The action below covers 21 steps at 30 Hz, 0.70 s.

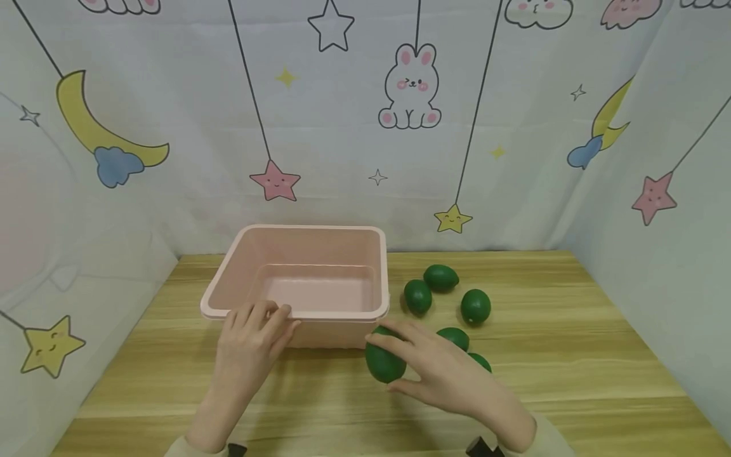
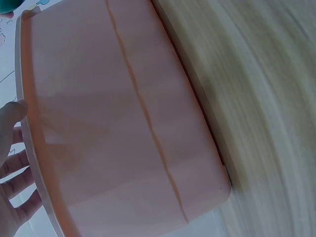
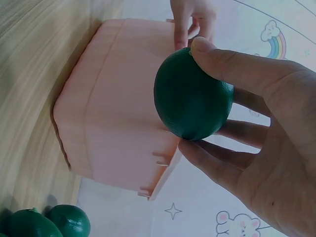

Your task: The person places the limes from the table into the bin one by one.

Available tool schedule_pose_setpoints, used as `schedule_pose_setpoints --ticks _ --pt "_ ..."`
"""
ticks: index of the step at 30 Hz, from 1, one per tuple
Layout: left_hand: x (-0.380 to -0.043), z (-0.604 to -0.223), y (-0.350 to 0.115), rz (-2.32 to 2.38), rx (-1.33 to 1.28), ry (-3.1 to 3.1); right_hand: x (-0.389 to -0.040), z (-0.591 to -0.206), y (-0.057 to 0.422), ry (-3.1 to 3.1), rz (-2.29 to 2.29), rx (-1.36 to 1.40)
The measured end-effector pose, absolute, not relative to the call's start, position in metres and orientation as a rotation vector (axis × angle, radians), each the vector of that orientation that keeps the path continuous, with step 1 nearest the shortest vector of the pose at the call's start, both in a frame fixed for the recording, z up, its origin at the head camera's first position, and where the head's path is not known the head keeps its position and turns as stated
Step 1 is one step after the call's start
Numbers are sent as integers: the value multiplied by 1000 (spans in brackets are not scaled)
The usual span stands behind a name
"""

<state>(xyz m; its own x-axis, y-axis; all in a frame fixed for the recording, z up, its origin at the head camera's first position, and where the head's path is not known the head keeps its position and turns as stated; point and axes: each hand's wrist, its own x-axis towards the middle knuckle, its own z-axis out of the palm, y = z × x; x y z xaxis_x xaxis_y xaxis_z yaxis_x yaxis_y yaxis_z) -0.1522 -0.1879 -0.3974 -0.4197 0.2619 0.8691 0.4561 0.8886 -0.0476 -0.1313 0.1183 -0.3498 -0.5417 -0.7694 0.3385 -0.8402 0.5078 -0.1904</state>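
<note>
A dark green lime [image 3: 192, 94] is pinched between the thumb and fingers of my right hand [image 1: 440, 368]. That hand holds it above the table, in front of the near right corner of a pink plastic bin [image 1: 337, 333]. My left hand [image 1: 248, 339] grips the bin's near rim, thumb on the outside and fingers over the edge, as the left wrist view shows. The bin stands upright, and no fruit shows on the visible part of its floor. Right of it lie several more limes [image 1: 476, 306]; two of these are partly hidden behind my right hand.
The wooden table [image 1: 548, 317] extends to both sides of the bin and in front of it. A white cloth [image 1: 342, 127] printed with stars, moons and a rabbit hangs behind and along the sides, close to the table's back edge.
</note>
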Motion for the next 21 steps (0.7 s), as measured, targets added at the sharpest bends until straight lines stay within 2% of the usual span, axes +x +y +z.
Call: schedule_pose_setpoints --ticks 21 --pt "-152 -397 -188 -246 -525 -2024 -136 -326 116 -2566 467 1376"
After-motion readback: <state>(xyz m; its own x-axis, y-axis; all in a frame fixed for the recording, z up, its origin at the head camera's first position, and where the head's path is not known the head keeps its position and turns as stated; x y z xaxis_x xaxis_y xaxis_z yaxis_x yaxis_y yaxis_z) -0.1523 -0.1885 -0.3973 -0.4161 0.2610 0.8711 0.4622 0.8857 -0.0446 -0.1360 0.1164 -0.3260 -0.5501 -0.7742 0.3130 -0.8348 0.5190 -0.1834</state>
